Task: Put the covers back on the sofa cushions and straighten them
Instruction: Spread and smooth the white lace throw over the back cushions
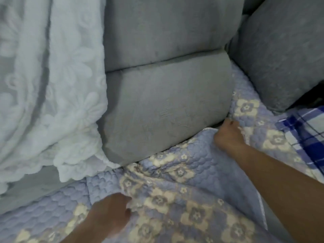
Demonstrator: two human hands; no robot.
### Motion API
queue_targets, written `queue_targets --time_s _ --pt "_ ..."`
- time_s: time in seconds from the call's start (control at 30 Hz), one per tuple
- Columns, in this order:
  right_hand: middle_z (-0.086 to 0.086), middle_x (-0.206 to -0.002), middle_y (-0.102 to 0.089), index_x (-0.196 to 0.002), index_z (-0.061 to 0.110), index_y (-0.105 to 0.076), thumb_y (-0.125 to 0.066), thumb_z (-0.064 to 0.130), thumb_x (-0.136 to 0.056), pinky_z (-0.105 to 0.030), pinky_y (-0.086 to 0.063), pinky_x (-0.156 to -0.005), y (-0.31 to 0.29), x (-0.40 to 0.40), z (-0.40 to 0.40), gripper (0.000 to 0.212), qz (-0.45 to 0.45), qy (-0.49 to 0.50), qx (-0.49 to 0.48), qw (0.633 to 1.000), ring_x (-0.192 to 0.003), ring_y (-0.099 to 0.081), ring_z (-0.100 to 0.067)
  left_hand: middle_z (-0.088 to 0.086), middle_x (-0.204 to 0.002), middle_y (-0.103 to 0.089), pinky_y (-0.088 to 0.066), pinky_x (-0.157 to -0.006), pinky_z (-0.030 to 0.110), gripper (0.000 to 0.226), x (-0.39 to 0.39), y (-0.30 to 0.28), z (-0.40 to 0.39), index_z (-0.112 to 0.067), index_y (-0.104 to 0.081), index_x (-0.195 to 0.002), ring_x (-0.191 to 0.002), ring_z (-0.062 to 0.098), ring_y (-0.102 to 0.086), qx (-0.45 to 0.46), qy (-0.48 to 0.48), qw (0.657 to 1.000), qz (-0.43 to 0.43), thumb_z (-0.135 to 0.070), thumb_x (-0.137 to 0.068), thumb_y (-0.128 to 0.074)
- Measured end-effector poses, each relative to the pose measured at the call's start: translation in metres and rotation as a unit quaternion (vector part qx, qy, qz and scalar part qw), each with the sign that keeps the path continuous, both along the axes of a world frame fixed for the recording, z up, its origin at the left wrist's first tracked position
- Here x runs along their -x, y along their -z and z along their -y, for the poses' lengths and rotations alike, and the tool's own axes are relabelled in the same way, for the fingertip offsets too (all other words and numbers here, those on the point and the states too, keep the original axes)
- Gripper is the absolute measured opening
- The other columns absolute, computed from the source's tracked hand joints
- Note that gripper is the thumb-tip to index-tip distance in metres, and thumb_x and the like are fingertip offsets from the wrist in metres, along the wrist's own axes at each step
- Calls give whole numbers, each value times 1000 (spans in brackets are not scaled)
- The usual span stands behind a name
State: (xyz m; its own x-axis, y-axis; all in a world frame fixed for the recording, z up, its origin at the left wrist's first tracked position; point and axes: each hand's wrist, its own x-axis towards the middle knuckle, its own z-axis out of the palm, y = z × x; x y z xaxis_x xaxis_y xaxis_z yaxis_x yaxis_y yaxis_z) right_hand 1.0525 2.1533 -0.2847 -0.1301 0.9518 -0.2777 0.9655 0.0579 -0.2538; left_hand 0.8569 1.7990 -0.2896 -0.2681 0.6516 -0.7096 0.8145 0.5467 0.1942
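Note:
A quilted lavender seat cover [198, 160] with cream flowers lies rumpled across the sofa seat. My right hand [228, 133] grips a fold of it at the gap below the grey back cushion [166, 109], near the corner. My left hand [112, 213] holds a bunched ridge of the same cover near the front; its fingertips are hidden in the fabric. A white lace cover [52, 85] hangs over the backrest on the left.
A second grey cushion [280, 50] stands at the right, forming the sofa corner. A blue and white checked cloth [305, 130] lies at the right edge on the seat.

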Motion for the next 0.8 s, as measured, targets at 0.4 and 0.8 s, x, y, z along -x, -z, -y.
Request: queue_targets --time_s 0.4,0.8 --pt "-17 -145 -48 -143 7 -46 -44 56 -90 -41 -36 -113 -111 117 -176 72 -177 -7 -1 984 -133 -45 -35 28 -147 -41 -29 -91 73 129 138 -130 -121 -24 -52 -144 -129 50 -40 -175 69 911 -367 -50 -27 -97" --pt "-14 -150 -45 -149 12 -42 -50 26 -101 -32 -33 -111 -44 117 -196 50 -233 77 -133 960 -134 -45 -32 24 -145 -47 -28 -90 71 128 167 -89 -143 -25 -54 -143 -125 42 -47 -186 106 894 -394 -62 -27 -93"
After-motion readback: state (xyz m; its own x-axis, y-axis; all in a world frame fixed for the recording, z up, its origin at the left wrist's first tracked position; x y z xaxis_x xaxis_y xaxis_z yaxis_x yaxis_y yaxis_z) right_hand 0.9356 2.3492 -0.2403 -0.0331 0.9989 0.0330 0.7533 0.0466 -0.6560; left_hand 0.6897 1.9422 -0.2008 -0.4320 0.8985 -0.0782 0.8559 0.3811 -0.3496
